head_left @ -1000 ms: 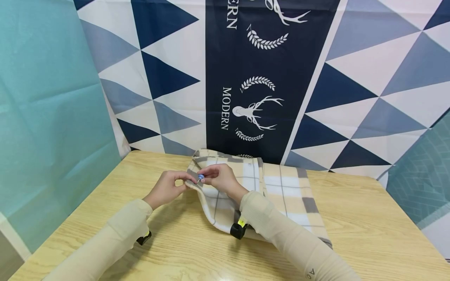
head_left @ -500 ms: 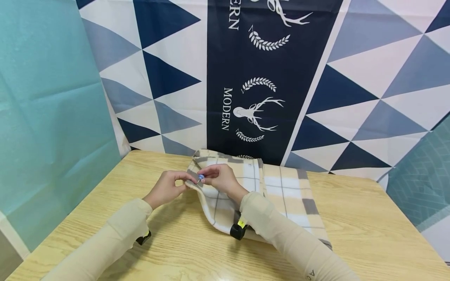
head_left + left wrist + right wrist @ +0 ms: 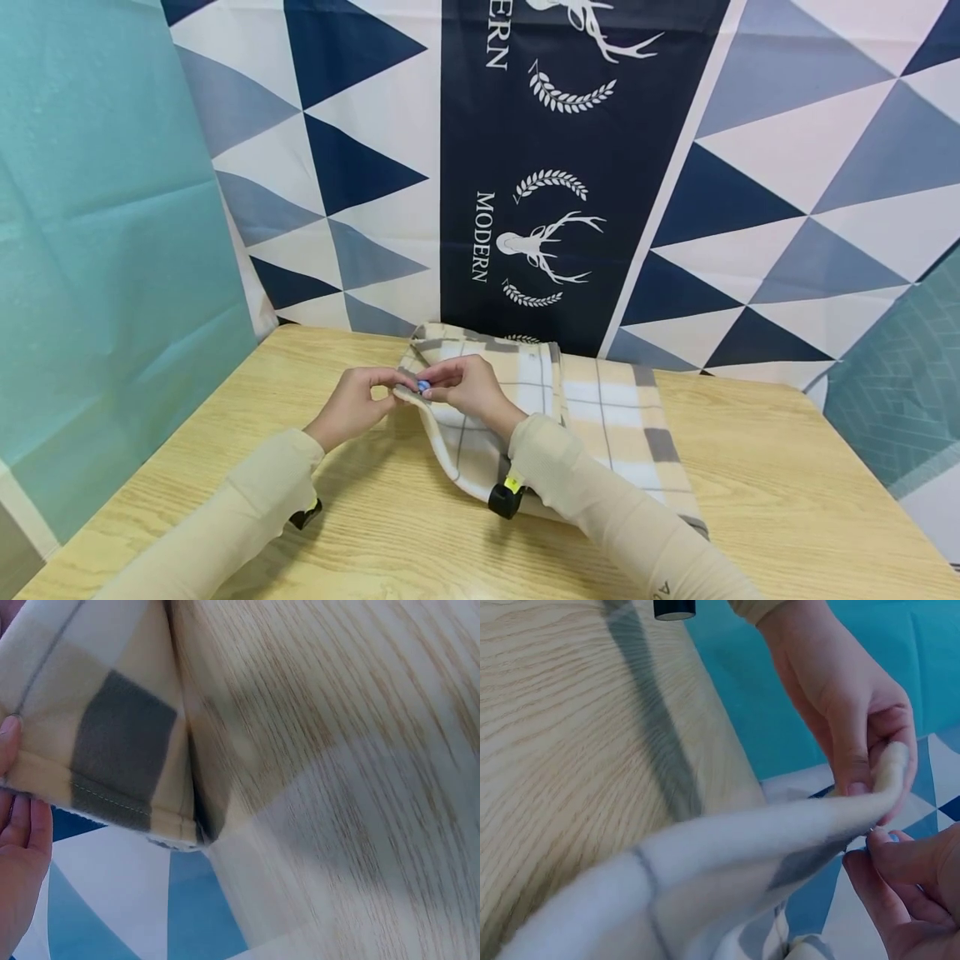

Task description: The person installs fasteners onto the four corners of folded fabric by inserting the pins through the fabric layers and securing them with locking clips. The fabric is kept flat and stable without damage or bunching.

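Note:
A beige, white and grey plaid fleece blanket (image 3: 615,400) lies folded on the table, its near left corner lifted. At that corner my left hand (image 3: 360,407) pinches the hem between thumb and fingers; the left wrist view shows the blanket's stitched edge (image 3: 112,799) in its grip. My right hand (image 3: 477,388) pinches a small blue-headed pin (image 3: 423,386) between thumb and fingertips, right against the blanket corner. In the right wrist view the pin's blue head (image 3: 894,837) is mostly covered by the fingers. Whether its point has entered the cloth cannot be told.
The wooden table (image 3: 780,483) stretches to both sides of the blanket. Behind it hangs a patterned cloth (image 3: 375,150) with triangles and deer heads, and a teal sheet (image 3: 112,233) hangs at the left. Black wrist cameras (image 3: 506,500) sit below the sleeves.
The right hand has shifted slightly left, bringing the pin closer to the left fingertips. The pin's metal shaft, visible before, is now hidden. The left hand keeps its hold.

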{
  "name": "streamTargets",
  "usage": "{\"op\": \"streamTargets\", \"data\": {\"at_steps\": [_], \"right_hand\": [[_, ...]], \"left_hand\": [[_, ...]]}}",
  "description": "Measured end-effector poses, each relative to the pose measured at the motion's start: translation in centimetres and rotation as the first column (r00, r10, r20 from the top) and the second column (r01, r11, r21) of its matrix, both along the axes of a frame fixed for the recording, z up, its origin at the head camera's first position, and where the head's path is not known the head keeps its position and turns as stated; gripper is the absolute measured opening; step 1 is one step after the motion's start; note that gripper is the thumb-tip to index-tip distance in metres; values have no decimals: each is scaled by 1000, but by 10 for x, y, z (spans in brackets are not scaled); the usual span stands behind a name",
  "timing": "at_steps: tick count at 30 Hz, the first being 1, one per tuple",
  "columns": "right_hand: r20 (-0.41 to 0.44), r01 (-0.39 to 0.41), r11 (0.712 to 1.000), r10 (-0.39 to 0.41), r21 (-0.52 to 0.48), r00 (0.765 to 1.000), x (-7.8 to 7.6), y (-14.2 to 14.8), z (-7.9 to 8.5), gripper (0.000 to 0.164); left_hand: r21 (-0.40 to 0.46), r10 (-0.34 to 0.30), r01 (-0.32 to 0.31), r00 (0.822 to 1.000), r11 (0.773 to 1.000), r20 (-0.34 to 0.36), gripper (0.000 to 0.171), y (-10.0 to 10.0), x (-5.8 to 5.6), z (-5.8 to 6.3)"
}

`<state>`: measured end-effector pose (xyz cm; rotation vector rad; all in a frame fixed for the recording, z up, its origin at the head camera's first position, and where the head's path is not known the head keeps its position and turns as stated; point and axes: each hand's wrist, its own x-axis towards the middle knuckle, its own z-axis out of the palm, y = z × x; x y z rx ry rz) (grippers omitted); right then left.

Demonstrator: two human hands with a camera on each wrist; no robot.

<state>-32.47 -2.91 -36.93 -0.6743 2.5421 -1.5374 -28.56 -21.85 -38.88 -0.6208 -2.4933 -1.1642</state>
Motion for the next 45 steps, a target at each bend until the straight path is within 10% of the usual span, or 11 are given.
{"op": "streamTargets", "data": {"at_steps": [19, 27, 33, 38, 45], "right_hand": [[-18, -40, 994, 42, 101, 999, 14, 40, 5, 34], [-284, 82, 977, -24, 196, 958, 21, 144, 22, 33], [-341, 225, 878, -77, 422, 937, 37, 231, 9, 41], [-298, 194, 770, -5, 608, 954, 45, 266, 1, 63], [-228, 61, 760, 117, 647, 967, 43, 273, -10, 77]], "left_hand": [[20, 44, -44, 999, 999, -1, 16, 15, 8, -5], [-40, 14, -14, 1000, 999, 13, 18, 3, 13, -4], [-155, -2, 8, 999, 988, 38, 20, -18, 27, -11], [-329, -123, 110, 992, 938, -18, 24, -35, 29, -13], [-488, -266, 238, 964, 840, 13, 23, -45, 28, -9]]}}
